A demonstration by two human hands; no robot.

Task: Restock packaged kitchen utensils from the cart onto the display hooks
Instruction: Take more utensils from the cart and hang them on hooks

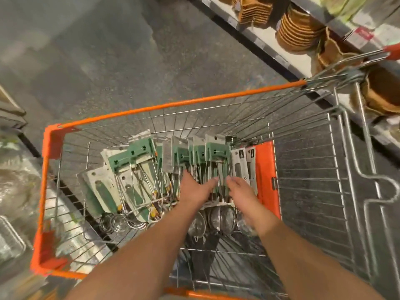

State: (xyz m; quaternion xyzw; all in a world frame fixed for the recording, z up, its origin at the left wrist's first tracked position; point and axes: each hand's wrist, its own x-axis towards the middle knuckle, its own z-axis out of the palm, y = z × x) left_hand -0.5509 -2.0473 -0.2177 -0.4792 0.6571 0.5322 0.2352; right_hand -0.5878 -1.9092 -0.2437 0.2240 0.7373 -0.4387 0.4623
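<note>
Left hand: my left hand (195, 189) reaches into the cart (173, 105), fingers straight and relaxed, resting on the packaged utensils (216, 156), gripping nothing.
Right hand: my right hand (241, 189) lies just beside it, fingers extended onto the same packs, released.
Packaged utensils: green-carded wire tools stand in a row mid-cart; more lie flat toward the left edge.
Strainers: mesh strainers (223, 219) lie under my wrists.
Shelf: woven baskets (298, 29) beyond the cart's far right corner.
</note>
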